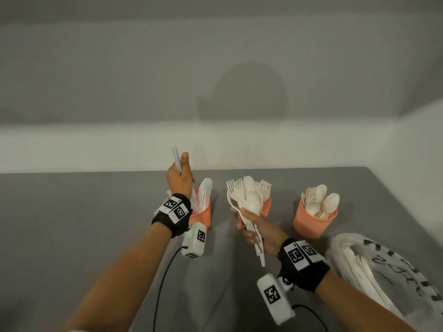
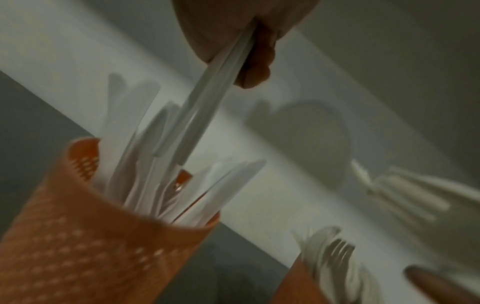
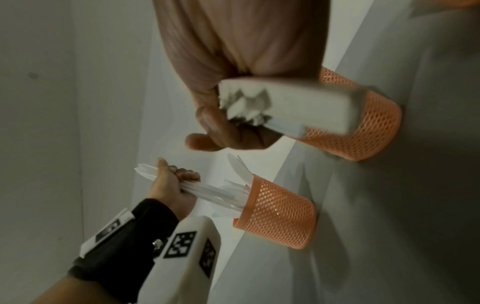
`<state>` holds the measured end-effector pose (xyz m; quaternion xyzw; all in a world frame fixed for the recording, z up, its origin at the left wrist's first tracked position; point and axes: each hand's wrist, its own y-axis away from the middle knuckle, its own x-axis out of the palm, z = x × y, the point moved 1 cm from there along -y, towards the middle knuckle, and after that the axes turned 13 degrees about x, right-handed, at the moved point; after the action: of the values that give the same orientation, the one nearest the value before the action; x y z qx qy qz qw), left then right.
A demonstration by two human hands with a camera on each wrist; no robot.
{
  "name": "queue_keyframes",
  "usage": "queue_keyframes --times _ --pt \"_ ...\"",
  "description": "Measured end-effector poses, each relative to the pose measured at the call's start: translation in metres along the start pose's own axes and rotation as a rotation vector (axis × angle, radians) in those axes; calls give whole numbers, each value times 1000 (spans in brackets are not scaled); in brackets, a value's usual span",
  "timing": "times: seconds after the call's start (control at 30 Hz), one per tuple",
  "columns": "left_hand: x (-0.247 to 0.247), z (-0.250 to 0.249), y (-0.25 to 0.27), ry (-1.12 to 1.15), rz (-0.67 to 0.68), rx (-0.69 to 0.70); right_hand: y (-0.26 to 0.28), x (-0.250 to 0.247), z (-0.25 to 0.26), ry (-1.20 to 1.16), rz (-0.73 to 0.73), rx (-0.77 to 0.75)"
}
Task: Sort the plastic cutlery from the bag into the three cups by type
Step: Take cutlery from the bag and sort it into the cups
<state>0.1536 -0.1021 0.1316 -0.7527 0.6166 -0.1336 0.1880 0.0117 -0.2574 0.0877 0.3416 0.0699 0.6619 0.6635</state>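
Three orange mesh cups stand on the grey table. The left cup (image 1: 203, 215) holds white knives, the middle cup (image 1: 267, 206) forks, the right cup (image 1: 314, 221) spoons. My left hand (image 1: 181, 174) grips a few white knives (image 1: 177, 158) above the left cup (image 2: 78, 236), their lower ends reaching into it. My right hand (image 1: 255, 226) holds a mixed bunch of forks and spoons (image 1: 247, 200) upright in front of the middle cup. The bag (image 1: 393, 271) with more cutlery lies at the right.
A white wall rises close behind the table's far edge. A black cable (image 1: 163, 279) runs from the left wrist camera toward me. Bare grey table (image 1: 72, 224) spreads to the left of the cups.
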Motion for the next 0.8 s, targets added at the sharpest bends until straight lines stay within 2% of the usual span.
queue_keyframes --times 0.2,0.4,0.5,0.6,0.67,0.73,0.8 --pt "2 35 16 -197 214 142 -3 -4 -2 -10 11 2" --pt "0 33 21 -474 451 327 -8 -5 -4 -31 -16 21" --pt "-4 28 23 -559 441 393 -8 -5 -3 -8 -40 32" --pt "-3 9 28 -456 299 499 -7 -6 -1 3 -22 8" --pt "0 -12 39 -275 225 432 -5 -5 1 5 -5 -8" --pt "5 -26 53 -129 197 268 -2 -3 3 -2 12 -20" --pt "8 -35 69 -43 236 95 0 0 3 -19 25 -31"
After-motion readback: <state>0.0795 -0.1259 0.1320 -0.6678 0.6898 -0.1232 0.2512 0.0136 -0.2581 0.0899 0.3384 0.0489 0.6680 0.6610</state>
